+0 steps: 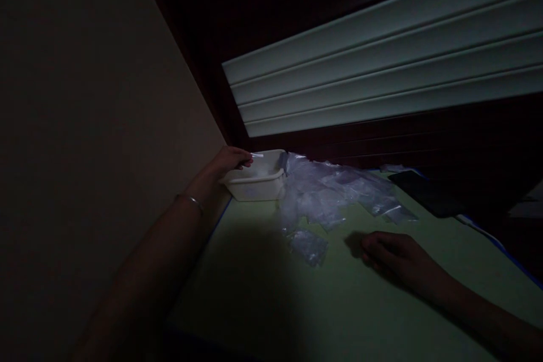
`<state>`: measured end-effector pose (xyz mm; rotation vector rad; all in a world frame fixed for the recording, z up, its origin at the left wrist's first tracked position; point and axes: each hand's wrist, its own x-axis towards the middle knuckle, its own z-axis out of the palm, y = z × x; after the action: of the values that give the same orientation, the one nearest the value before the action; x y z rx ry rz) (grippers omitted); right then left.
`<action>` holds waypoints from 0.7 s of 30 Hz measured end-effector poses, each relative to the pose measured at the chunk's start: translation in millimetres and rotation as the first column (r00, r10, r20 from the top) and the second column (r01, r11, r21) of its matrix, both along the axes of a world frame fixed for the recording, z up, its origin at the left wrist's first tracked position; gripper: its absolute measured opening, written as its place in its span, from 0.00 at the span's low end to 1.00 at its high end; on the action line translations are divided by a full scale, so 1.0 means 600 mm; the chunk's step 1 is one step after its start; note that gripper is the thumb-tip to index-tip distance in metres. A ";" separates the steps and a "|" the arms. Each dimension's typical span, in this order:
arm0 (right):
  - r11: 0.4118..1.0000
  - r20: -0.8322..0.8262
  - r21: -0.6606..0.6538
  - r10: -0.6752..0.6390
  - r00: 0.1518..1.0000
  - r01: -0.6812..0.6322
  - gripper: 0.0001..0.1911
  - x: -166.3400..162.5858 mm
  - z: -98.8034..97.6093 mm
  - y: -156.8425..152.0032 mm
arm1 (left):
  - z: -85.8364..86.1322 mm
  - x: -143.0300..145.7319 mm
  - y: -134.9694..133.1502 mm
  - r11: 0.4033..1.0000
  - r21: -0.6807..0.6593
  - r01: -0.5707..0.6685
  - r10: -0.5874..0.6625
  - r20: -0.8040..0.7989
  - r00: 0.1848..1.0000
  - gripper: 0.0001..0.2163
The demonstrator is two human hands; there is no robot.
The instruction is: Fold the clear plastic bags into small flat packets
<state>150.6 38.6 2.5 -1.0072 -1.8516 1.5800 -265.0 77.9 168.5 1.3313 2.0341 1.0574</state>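
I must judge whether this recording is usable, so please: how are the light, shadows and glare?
Head view: dim overall, the left wall very dark; head view: a broad soft shadow over the near left of the table, a small one beside the right hand; head view: small glints on the bags and the bracelet.

Head-worn view, facing forward and down, near the tabletop [339,305]

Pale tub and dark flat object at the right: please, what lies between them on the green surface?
In the head view, a spread heap of clear plastic bags lies between the pale tub and the dark flat object.
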 end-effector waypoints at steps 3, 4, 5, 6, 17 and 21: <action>0.998 0.028 0.059 0.008 1.000 -0.010 0.24 0.000 -0.005 0.001 | -0.022 -0.021 0.044 0.982 -0.181 -0.048 0.043 -0.029 0.999 0.06; 0.995 0.041 0.097 0.012 0.999 -0.016 0.23 0.000 -0.006 0.001 | -0.031 -0.025 0.058 0.967 -0.246 -0.067 0.059 -0.039 0.997 0.07; 0.991 0.055 0.132 0.013 0.998 -0.021 0.23 -0.001 -0.006 0.000 | -0.039 -0.029 0.070 0.949 -0.302 -0.085 0.073 -0.051 0.996 0.08; 0.987 0.072 0.160 0.014 0.997 -0.026 0.23 -0.001 -0.005 -0.001 | -0.047 -0.033 0.082 0.929 -0.356 -0.100 0.084 -0.060 0.995 0.11; 0.971 0.074 0.209 0.106 0.992 -0.119 0.22 -0.007 0.001 -0.010 | -0.103 -0.053 0.155 0.776 -0.618 -0.125 0.067 -0.117 0.991 0.15; 0.963 0.070 0.237 0.119 0.990 -0.132 0.21 -0.008 0.000 -0.012 | -0.113 -0.051 0.152 0.793 -0.602 -0.096 0.010 -0.145 0.989 0.16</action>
<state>145.5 31.3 2.5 -0.8460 -2.1219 1.3652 -295.8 168.9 101.0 1.0163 2.2475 0.2642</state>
